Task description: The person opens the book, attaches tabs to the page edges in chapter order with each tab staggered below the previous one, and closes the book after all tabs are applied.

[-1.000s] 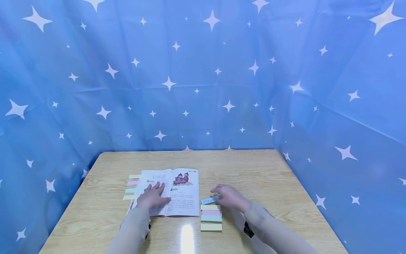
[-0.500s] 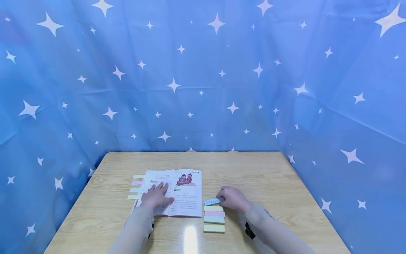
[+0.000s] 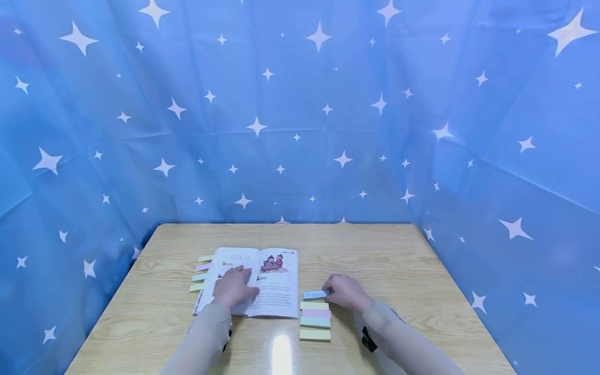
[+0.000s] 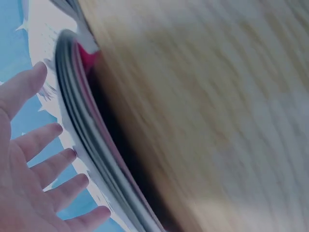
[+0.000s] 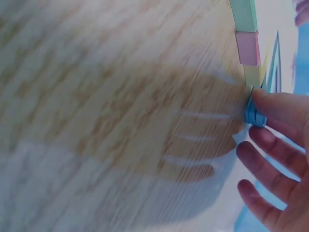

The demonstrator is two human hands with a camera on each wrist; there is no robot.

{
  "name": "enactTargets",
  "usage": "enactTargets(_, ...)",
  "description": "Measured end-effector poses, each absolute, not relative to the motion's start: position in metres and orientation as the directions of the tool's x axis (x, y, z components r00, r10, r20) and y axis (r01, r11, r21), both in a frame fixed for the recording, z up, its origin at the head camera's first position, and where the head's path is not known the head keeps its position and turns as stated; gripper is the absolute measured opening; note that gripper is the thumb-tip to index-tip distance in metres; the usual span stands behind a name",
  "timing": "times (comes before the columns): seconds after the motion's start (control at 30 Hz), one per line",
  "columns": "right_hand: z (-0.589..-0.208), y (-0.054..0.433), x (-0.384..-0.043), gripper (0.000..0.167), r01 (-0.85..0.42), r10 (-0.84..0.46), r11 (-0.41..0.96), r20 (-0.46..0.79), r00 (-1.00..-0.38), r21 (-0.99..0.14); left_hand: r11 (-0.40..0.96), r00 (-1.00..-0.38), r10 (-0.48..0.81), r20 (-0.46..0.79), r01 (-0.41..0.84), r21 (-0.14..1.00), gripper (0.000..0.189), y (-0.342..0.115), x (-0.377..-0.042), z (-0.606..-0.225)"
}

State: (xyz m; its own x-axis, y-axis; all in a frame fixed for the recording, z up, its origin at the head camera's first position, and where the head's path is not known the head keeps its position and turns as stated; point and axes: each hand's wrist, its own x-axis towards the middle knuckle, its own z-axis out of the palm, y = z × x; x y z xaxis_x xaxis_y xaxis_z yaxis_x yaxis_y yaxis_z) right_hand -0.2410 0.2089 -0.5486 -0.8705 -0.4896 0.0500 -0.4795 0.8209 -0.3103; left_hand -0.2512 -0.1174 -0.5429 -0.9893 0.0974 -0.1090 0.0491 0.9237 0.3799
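An open book (image 3: 274, 291) with a picture of two figures lies on the table. My left hand (image 3: 233, 287) rests on its left page, fingers spread; in the left wrist view the fingers (image 4: 53, 166) stretch past the thick edge of the pages. To the book's right is a blue sticky note pad (image 3: 315, 295) with writing on its top. My right hand (image 3: 347, 292) pinches the pad's right end between thumb and forefinger, while the other fingers (image 5: 265, 169) stay loosely bent off it. In the right wrist view the pad (image 5: 255, 113) shows as a small blue block under the thumb.
Below the blue pad runs a column of sticky note pads: yellow (image 3: 314, 305), pink (image 3: 316, 314), green (image 3: 315, 323) and another yellow (image 3: 315, 335). Several coloured paper tabs (image 3: 203, 266) stick out from the book's left edge. A starry blue curtain (image 3: 300, 104) stands behind the table.
The blue pad has turned from slanted to nearly level, and my right hand now covers less of it. The book's left side and its tabs have tilted slightly under my left hand.
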Motion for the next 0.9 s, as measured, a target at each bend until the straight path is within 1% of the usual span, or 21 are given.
enactTargets(0.23, -0.549, 0.213, -0.245, 0.017, -0.449, -0.460, 0.835, 0.046, -0.887, -0.319, 0.908, -0.988, 0.153, -0.035, 0.127, 0.398, 0.067, -0.104, -0.250, -0.534)
enactTargets(0.4, -0.540, 0.214, -0.245, 0.019, -0.453, -0.456, 0.829, 0.071, -0.887, -0.327, 0.896, -0.979, 0.204, 0.012, 0.192, 0.401, 0.065, -0.092, -0.248, -0.531)
enactTargets(0.67, -0.525, 0.211, -0.250, 0.018, -0.450, -0.447, 0.829, 0.090, -0.890, -0.333, 0.857, -0.943, 0.314, 0.111, 0.332, 0.394, 0.061, -0.071, -0.253, -0.526)
enactTargets(0.73, -0.521, 0.210, -0.251, 0.019, -0.459, -0.454, 0.825, 0.098, -0.886, -0.329, 0.848, -0.928, 0.346, 0.138, 0.372, 0.378, 0.061, -0.065, -0.254, -0.524)
enactTargets(0.9, -0.508, 0.204, -0.253, 0.020, -0.484, -0.473, 0.822, 0.116, -0.874, -0.299, 0.839, -0.897, 0.412, 0.159, 0.441, 0.318, 0.058, -0.049, -0.256, -0.516)
